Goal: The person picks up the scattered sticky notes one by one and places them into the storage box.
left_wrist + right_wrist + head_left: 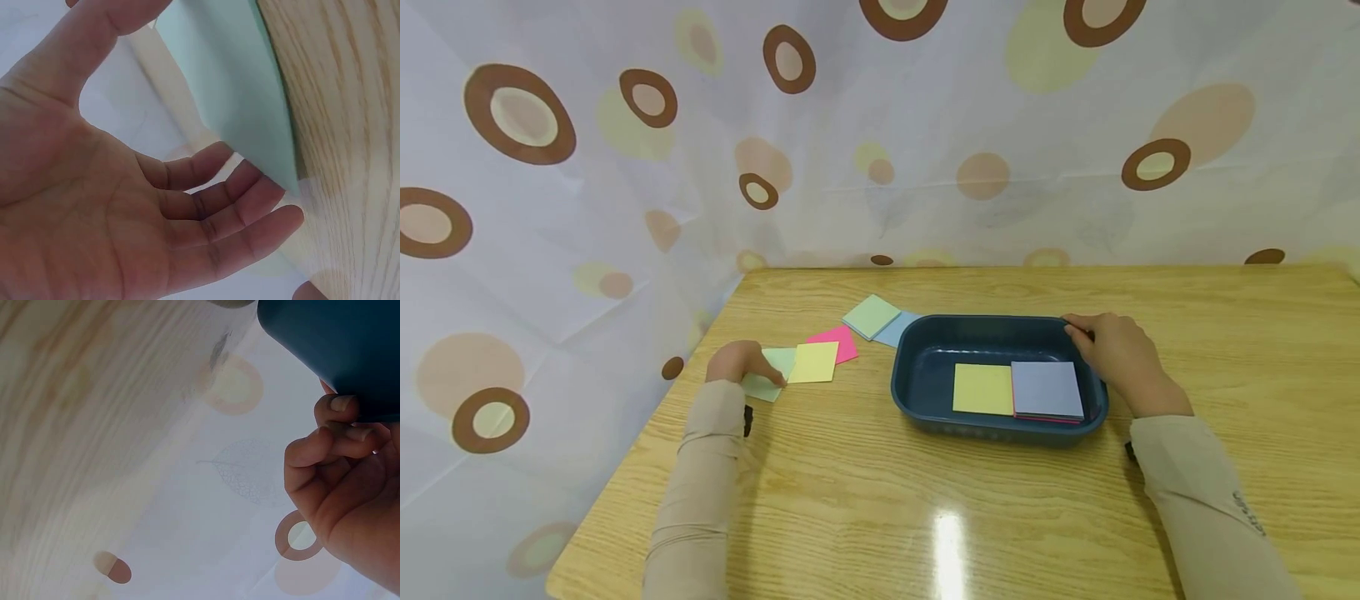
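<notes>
At the left of the table my left hand holds a mint-green pad of sticky notes by its edges. The left wrist view shows fingertips curled at one edge of this pad and the thumb near the opposite one. My right hand grips the right rim of a dark blue plastic tray, fingers bent over its corner. Inside the tray lie a yellow note pad and, beside it, a blue-grey pad stacked on others with a pink edge showing.
Right of the left hand lie a pale yellow pad, a pink pad partly under it, and a light green pad over a blue one. A patterned curtain hangs behind the wooden table.
</notes>
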Demonstrator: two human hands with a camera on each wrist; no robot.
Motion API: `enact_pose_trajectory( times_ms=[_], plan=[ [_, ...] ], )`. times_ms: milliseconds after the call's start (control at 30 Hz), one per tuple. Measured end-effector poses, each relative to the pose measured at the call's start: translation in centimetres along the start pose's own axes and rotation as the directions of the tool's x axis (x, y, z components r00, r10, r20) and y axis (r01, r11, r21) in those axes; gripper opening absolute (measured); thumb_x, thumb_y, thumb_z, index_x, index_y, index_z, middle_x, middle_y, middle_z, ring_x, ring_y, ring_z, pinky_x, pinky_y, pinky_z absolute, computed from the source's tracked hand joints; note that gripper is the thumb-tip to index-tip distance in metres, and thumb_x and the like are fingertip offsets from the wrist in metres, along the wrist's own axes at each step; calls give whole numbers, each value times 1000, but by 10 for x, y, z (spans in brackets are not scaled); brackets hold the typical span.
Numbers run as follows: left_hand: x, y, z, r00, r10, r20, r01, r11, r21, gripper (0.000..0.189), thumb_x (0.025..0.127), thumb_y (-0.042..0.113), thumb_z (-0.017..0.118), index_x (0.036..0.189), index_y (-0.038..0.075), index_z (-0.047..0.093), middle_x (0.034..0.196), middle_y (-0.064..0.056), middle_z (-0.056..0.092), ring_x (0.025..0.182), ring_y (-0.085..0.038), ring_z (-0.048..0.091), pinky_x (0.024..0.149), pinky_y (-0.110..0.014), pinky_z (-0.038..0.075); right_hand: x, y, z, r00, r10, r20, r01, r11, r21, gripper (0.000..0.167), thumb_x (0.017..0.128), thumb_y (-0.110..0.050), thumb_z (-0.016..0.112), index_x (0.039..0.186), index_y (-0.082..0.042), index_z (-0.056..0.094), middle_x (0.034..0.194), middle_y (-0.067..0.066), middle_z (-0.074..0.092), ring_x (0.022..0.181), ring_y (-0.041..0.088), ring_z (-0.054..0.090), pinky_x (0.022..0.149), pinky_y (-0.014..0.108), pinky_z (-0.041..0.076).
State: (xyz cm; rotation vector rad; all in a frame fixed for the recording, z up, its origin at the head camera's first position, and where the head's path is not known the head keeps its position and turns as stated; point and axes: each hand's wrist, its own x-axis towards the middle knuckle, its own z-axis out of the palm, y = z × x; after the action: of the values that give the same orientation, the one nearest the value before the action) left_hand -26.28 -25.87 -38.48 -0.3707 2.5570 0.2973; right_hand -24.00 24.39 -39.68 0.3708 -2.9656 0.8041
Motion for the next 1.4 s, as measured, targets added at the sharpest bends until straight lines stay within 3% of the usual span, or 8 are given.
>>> enact_pose_trajectory(
  times_ms=[133,300,467,700,933,1133,1267,1400],
  plan=[
    [-3,4,3,1000,7,-17,-7,1000,7,97,77,44,76,142,-11,30,146,-30,32,122,-41,44,99,-50,41,0,0,0,1000,-1,3,1,1000,-4,38,100,-13,49,131,9,52,56,6,43,43,15,40,44,29,32],
    [-5,7,10,995,44,-94,-44,999,0,103,81,39,74,140,-19,14,137,-41,27,122,-49,40,101,-56,36,0,1,0,1000,-5,3,5,1000,-6,38,100,-14,49,131,8,52,54,5,42,43,15,39,43,29,32],
    [-4,7,15,983,97,-154,-88,994,64,91,83,36,72,134,-23,26,131,-43,31,123,-54,32,103,-60,30,2,2,2,1000,-13,2,13,1000,-3,38,100,-13,49,131,8,52,52,4,42,42,15,39,43,28,32],
    [-8,10,13,979,121,-165,-101,988,121,68,83,38,73,119,-16,52,125,-40,38,117,-51,36,100,-60,32,2,2,4,1000,-2,10,2,1000,-5,38,100,-14,49,131,8,52,54,4,43,43,15,40,44,29,33],
    [-14,8,9,971,162,-175,-136,979,153,50,84,31,71,109,-12,60,121,-39,44,117,-54,37,100,-64,30,0,2,5,1000,-4,-9,4,1000,-7,37,100,-13,50,130,8,54,55,5,44,44,15,41,44,29,33],
    [-22,17,-2,951,199,-238,-161,973,168,50,83,29,70,108,-13,59,118,-37,44,110,-49,40,90,-57,40,0,2,4,1000,-8,-7,8,1000,0,37,100,-13,50,130,8,53,56,5,45,44,15,40,44,29,33],
    [-35,38,-10,929,246,-277,-198,962,190,60,83,31,72,114,-16,53,122,-36,41,111,-48,39,89,-55,42,0,2,3,1000,-6,-6,6,1000,-1,37,100,-13,50,130,8,53,55,5,44,43,15,40,43,29,32],
    [-53,68,-16,894,319,-315,-257,940,222,68,82,31,73,121,-17,44,125,-34,38,114,-47,38,89,-52,43,1,1,2,1000,-7,-6,7,1000,-5,37,100,-13,49,130,8,53,54,5,43,43,15,39,43,29,32]
  ],
)
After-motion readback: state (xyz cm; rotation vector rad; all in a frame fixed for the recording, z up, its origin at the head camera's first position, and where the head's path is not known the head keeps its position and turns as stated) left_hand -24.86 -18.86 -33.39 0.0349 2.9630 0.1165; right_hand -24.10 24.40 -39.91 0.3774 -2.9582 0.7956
